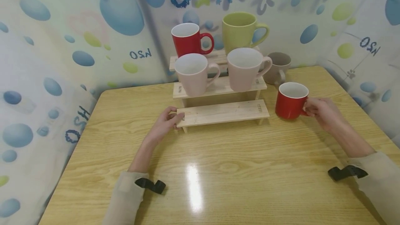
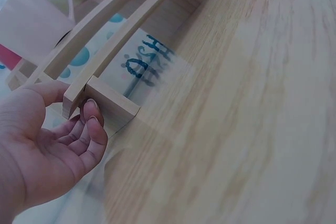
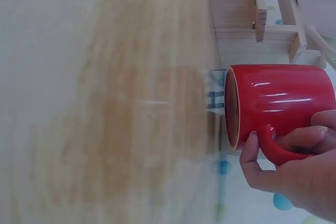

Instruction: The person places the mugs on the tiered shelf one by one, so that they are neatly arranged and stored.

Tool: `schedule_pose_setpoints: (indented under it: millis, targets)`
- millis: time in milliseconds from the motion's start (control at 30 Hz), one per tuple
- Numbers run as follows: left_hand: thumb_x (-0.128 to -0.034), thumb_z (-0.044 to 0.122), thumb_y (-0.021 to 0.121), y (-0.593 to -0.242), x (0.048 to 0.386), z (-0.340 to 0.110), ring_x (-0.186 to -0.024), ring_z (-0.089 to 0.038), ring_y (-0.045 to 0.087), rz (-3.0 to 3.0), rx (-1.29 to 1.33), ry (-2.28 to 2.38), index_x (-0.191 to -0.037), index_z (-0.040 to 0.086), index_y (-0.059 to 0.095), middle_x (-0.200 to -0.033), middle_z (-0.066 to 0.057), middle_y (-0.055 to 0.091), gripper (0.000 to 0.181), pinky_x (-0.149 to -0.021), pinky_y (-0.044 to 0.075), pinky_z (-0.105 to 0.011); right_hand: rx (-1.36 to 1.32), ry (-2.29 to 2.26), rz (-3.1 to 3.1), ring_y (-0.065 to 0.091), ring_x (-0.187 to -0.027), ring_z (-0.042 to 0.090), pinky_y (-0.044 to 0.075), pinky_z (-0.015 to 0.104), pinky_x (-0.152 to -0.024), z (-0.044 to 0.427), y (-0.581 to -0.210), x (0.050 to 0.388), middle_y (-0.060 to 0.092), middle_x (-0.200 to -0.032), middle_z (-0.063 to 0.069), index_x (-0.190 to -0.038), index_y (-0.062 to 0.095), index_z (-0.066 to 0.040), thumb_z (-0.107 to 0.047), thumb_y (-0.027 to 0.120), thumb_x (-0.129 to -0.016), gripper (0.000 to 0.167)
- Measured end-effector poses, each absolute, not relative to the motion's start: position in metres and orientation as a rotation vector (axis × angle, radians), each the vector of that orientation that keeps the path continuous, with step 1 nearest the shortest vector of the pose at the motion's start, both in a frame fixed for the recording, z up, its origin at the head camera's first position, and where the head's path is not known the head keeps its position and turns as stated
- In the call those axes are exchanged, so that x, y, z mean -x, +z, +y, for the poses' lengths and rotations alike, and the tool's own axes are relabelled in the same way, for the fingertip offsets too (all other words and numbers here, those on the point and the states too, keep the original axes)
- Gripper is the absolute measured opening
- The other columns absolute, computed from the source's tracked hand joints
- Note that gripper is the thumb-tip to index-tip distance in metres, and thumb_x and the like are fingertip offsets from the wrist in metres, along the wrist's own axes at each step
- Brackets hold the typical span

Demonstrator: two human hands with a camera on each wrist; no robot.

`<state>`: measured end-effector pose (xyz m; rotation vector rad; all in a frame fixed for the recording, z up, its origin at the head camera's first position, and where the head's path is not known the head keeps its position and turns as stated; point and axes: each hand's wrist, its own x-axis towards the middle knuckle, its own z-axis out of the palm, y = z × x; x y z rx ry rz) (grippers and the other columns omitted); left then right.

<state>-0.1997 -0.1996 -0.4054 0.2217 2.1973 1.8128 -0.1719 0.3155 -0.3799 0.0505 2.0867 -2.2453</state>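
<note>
Pale sleeves (image 1: 123, 197) with black bands (image 1: 150, 185) lie nearest the head camera, extending over a wood-grained table (image 1: 234, 183). At right, the right hand (image 1: 323, 110) holds the handle of an upright red mug (image 1: 290, 101); the mug's body lies just to the left of this hand, near the right end of a three-step wooden rack (image 1: 223, 112) and in front of a grey-brown mug (image 1: 276, 68). The left hand (image 1: 167, 119), well apart from the held mug, grips the left end of the lowest step. Two pink mugs (image 1: 195, 79) stand on the middle step, a second red mug (image 1: 187, 42) and a green mug (image 1: 237, 34) on the top one. Left wrist view: the thumb lies over the step's end, with the other fingers curled beneath; a pink mug shows on the step behind. Right wrist view: thumb and fingers close about the red mug's handle, and its underside, partly visible, is raised off the table.
</note>
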Motion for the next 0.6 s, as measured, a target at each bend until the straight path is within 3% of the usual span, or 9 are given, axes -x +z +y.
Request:
schedule_pose_setpoints:
  millis: [200,433,567,600]
  targets:
    - [-0.1041,0.025,0.059,-0.407,0.201,-0.2,-0.086,-0.016,0.054,2.195,-0.224,1.813,-0.125,0.002,0.039,-0.107,-0.009,0.06,0.037,-0.078,0.054,-0.029,0.047,-2.304,2.071,0.029,-0.056,0.021,0.03,0.025,-0.068,0.315,-0.373,0.167,0.029,-0.053,0.007,-0.056,0.045,-0.003,0.012,0.04,-0.093,0.041]
    - [-0.1044,0.024,0.058,-0.407,0.201,-0.199,-0.083,-0.015,0.052,2.192,-0.226,1.818,-0.124,0.0,0.039,-0.107,-0.008,0.06,0.036,-0.077,0.053,-0.029,0.135,-2.356,2.018,0.029,-0.058,0.022,0.034,0.025,-0.07,0.312,-0.362,0.16,0.025,-0.056,0.008,-0.056,0.043,-0.002,0.015,0.038,-0.093,0.041]
    - [-0.1046,0.024,0.058,-0.406,0.201,-0.198,-0.079,-0.014,0.051,2.195,-0.225,1.82,-0.122,0.001,0.04,-0.105,-0.008,0.06,0.034,-0.076,0.053,-0.028,0.183,-2.37,1.986,0.036,-0.054,0.018,0.048,0.02,-0.073,0.305,-0.357,0.157,0.028,-0.053,0.007,-0.056,0.045,-0.001,0.016,0.038,-0.093,0.041]
    - [-0.1046,0.024,0.058,-0.406,0.201,-0.198,-0.078,-0.014,0.051,2.195,-0.226,1.821,-0.122,0.001,0.04,-0.104,-0.007,0.06,0.034,-0.076,0.053,-0.028,0.194,-2.384,1.957,0.042,-0.053,0.016,0.051,0.02,-0.074,0.303,-0.356,0.156,0.035,-0.051,0.006,-0.056,0.05,0.001,0.017,0.037,-0.092,0.041]
